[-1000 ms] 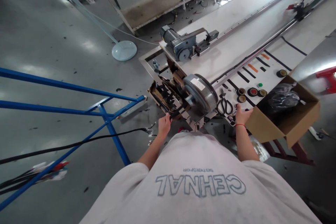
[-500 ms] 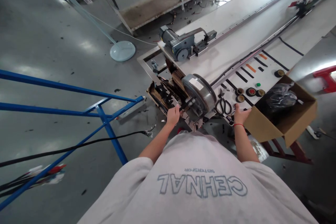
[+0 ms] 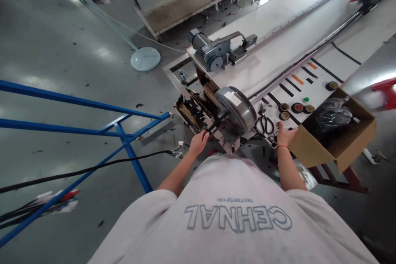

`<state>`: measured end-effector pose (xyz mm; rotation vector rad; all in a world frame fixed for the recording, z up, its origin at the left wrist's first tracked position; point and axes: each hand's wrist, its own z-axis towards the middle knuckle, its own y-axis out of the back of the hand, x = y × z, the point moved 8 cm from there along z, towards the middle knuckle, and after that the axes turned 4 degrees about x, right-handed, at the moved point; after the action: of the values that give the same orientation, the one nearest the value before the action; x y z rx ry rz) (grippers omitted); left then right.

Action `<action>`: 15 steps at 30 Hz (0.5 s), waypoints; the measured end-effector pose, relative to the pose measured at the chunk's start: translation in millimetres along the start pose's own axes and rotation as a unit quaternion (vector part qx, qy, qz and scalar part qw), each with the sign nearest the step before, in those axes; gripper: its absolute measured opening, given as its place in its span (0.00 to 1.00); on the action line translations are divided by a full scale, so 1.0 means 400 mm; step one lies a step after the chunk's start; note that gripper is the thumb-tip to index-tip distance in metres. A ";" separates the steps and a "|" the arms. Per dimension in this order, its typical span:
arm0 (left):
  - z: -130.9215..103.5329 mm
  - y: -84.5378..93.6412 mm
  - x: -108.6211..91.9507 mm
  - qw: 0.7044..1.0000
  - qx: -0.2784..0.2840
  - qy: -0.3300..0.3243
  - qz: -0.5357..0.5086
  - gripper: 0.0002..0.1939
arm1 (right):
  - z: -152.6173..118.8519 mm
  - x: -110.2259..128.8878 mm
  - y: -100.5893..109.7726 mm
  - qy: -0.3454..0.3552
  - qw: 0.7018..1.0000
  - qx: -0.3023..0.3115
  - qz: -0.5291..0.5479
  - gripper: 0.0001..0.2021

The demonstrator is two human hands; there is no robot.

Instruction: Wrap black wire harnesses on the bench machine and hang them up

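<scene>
My left hand point(image 3: 198, 142) is closed on the end of a black cable point(image 3: 215, 124), just in front of a grey metal wheel point(image 3: 236, 107) at the table's near end. The cable runs from my fingers to the wheel's hub; beyond the wheel a dark cable point(image 3: 286, 73) stretches along the table. My right hand point(image 3: 286, 135) rests by the table edge, thumb and fingers apart, beside a cardboard box point(image 3: 355, 142). Black-handled scissors point(image 3: 264, 123) lie to its left, and tape rolls point(image 3: 284, 115) sit just beyond it.
A motor unit point(image 3: 210, 49) is mounted at the table's far corner. Strips of black and orange tape point(image 3: 297, 79) line the tabletop point(image 3: 247, 76). To my left stands a blue metal frame point(image 3: 123, 134) with a hanging black wire bundle point(image 3: 93, 169). A shelf point(image 3: 179, 10) stands behind.
My left hand has moved left and slightly toward me, and a longer stretch of black cable shows between it and the wheel. My right hand has stayed nearly in place.
</scene>
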<state>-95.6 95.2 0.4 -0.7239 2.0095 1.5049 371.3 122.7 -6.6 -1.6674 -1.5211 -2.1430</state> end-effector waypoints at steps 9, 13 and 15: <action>0.070 -0.010 -0.092 0.981 0.039 -0.019 -0.188 0.24 | -0.012 0.013 0.014 -0.033 0.999 -0.016 -0.020 0.46; 0.084 -0.025 -0.095 0.953 0.064 0.035 -0.295 0.29 | -0.010 0.006 0.012 -0.036 0.999 -0.020 -0.020 0.47; 0.082 -0.035 -0.092 0.937 0.066 0.067 -0.336 0.31 | -0.008 0.000 0.009 -0.043 0.999 -0.017 -0.024 0.47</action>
<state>-56.7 127.3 8.0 -1.3162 1.6696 0.9272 371.0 118.7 -4.0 -1.7734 -1.5711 -2.1583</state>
